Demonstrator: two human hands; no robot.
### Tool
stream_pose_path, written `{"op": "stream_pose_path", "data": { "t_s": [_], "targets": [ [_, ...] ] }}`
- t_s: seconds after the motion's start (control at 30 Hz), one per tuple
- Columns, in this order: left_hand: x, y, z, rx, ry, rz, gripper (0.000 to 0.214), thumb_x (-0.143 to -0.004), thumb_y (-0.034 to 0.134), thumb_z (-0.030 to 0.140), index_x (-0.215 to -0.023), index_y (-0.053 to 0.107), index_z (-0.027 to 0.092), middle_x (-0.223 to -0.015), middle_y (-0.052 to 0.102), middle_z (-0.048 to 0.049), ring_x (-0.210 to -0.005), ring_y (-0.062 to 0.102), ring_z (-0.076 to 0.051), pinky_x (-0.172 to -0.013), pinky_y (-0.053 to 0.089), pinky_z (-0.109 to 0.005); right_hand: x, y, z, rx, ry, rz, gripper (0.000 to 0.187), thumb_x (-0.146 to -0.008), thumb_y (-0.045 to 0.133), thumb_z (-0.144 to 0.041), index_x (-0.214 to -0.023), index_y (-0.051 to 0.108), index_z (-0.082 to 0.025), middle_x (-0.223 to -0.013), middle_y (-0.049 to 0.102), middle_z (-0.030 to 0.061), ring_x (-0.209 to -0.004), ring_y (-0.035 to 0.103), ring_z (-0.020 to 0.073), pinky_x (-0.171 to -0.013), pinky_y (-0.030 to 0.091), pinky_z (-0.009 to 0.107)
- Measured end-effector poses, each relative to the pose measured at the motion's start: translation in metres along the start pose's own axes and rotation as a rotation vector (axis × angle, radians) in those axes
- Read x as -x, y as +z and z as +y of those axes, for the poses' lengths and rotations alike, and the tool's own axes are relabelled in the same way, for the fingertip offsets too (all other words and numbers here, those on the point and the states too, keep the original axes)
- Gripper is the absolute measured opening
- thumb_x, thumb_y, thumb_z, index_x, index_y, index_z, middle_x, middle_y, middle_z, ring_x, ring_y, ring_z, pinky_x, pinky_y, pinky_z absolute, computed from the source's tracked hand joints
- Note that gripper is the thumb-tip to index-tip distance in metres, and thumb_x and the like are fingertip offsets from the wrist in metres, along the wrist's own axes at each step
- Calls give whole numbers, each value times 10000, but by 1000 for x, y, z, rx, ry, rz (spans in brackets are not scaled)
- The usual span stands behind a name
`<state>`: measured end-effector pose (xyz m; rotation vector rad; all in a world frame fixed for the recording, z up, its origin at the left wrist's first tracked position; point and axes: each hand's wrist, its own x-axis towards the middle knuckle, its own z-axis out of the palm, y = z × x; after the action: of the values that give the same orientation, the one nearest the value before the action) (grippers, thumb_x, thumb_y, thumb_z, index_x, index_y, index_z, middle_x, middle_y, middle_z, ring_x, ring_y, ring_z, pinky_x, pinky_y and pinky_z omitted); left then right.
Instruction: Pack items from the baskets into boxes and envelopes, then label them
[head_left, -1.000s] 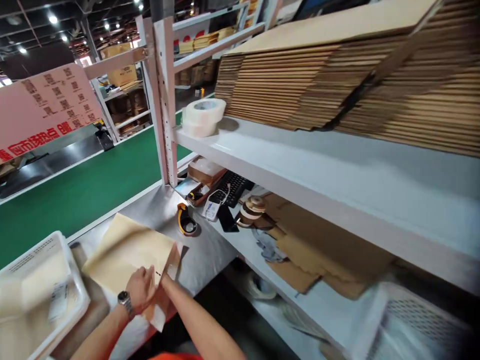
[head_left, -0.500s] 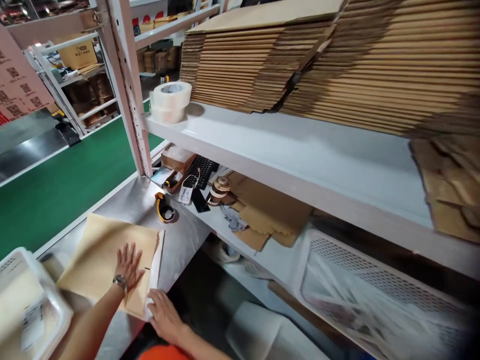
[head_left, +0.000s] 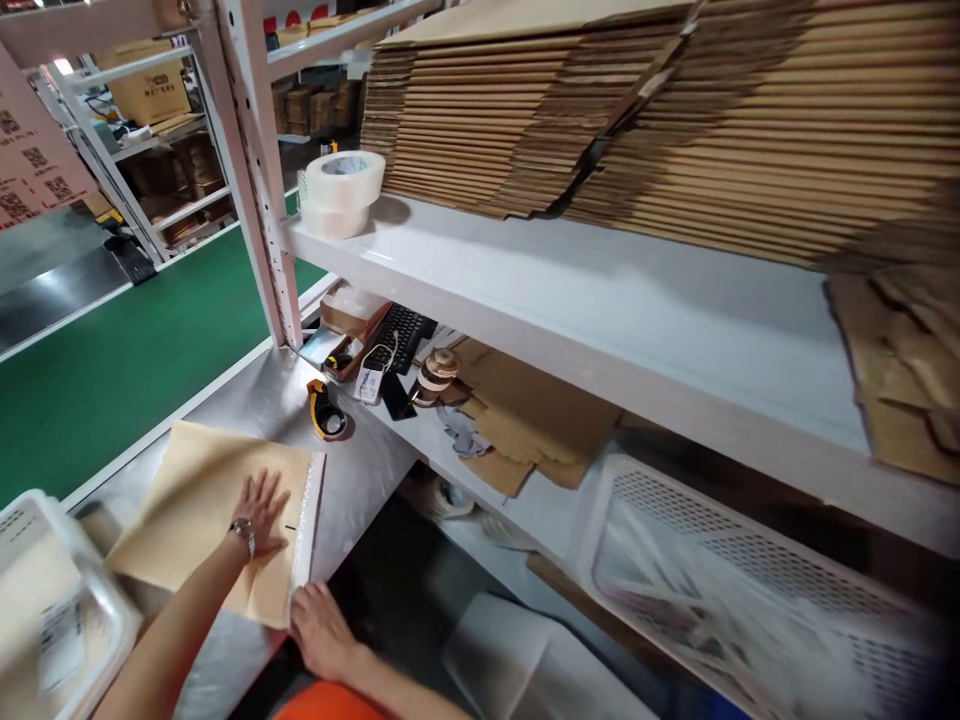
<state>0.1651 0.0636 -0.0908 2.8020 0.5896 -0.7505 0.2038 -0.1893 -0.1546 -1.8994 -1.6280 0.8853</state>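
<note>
A tan padded envelope (head_left: 196, 500) lies flat on the steel worktable (head_left: 360, 480). My left hand (head_left: 260, 508) rests on it with fingers spread flat; a watch is on that wrist. My right hand (head_left: 319, 628) presses on the near end of the envelope's white flap strip (head_left: 307, 530), fingers curled down on its edge.
A yellow tape dispenser (head_left: 324, 412) sits beyond the envelope. A white bin (head_left: 45, 600) stands at left beside a green conveyor (head_left: 112, 370). The shelf (head_left: 600, 310) carries a tape roll (head_left: 341, 190) and stacked flat cartons (head_left: 675, 120); a white basket (head_left: 750, 590) sits lower right.
The envelope's flap went from lifted to folded flat. My left hand spread open on the envelope, and my right hand slid down to the flap's near end.
</note>
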Motion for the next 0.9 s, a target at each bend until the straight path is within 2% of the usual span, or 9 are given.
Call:
{"op": "stream_pose_path", "data": {
  "t_s": [0.07, 0.13, 0.33, 0.4, 0.47, 0.53, 0.63, 0.77, 0.9],
  "targets": [
    [-2, 4, -2, -5, 11, -31, 1275, -723, 760, 872, -1774, 319, 300, -1887, -6, -152, -1724, -66, -531, -1339, -79, -746, 8, -7, 2, -29, 52, 2, 169, -943, 616, -223, -1011, 771, -229, -1159, 781, 124, -1113, 712, 325, -1015, 541, 475],
    [-4, 6, -4, -24, 34, -56, 1418, -630, 790, 928, -1784, 279, 282, -1878, -52, -183, -1709, -96, -563, -1321, -96, -771, 19, -22, 8, -94, 120, 60, 163, -966, 571, -204, -989, 731, -227, -1150, 768, 116, -1097, 716, 305, -991, 547, 448],
    [-4, -2, -7, -84, 92, -150, 1698, -430, 875, 943, -1801, 180, 221, -1855, -103, -261, -1668, -131, -645, -1274, -89, -835, 58, -100, 49, -227, 317, 358, 268, -1047, 409, -298, -919, 641, -257, -1025, 712, 94, -946, 712, 275, -901, 566, 432],
    [-7, -4, -7, -118, 83, -145, 1741, -384, 903, 921, -1801, 184, 207, -1857, -98, -265, -1658, -139, -660, -1273, -99, -829, 65, -122, 58, -293, 335, 382, 280, -1053, 426, -376, -922, 647, -263, -1002, 711, 79, -919, 713, 266, -893, 572, 421],
    [-12, -6, -9, -133, 17, -128, 1739, -385, 896, 921, -1802, 184, 208, -1863, -95, -251, -1655, -167, -655, -1266, -127, -825, 66, -134, 61, -360, 333, 366, 242, -1027, 496, -412, -953, 676, -268, -1002, 734, 62, -920, 724, 258, -905, 575, 406],
    [-20, -9, -13, -115, -96, -134, 1762, -369, 897, 916, -1805, 160, 209, -1862, -109, -249, -1640, -208, -662, -1236, -152, -850, 61, -135, 59, -407, 317, 355, 214, -1003, 549, -399, -1024, 717, -270, -1035, 761, 55, -953, 741, 254, -932, 578, 392],
    [-31, -16, -22, -85, -230, -153, 1835, -312, 924, 890, -1806, 114, 198, -1852, -153, -258, -1608, -268, -682, -1200, -160, -885, 43, -126, 49, -396, 263, 301, 222, -1000, 572, -335, -1110, 752, -263, -1071, 777, 56, -986, 749, 247, -950, 577, 371],
    [-37, -18, -27, -66, -245, -170, 1833, -330, 866, 956, -1806, 100, 183, -1846, -196, -252, -1592, -318, -677, -1190, -203, -870, 12, -106, 34, -233, 200, 125, 222, -985, 644, -252, -1176, 755, -241, -1167, 775, 76, -1064, 742, 250, -997, 562, 356],
    [-35, -9, -22, -77, -236, -135, 1818, -348, 784, 1039, -1807, 120, 180, -1859, -155, -247, -1582, -337, -680, -1166, -252, -858, -10, -80, 20, -49, 152, -13, 268, -939, 772, -282, -1202, 775, -225, -1255, 769, 110, -1168, 723, 294, -1036, 556, 372]
  ]
}}
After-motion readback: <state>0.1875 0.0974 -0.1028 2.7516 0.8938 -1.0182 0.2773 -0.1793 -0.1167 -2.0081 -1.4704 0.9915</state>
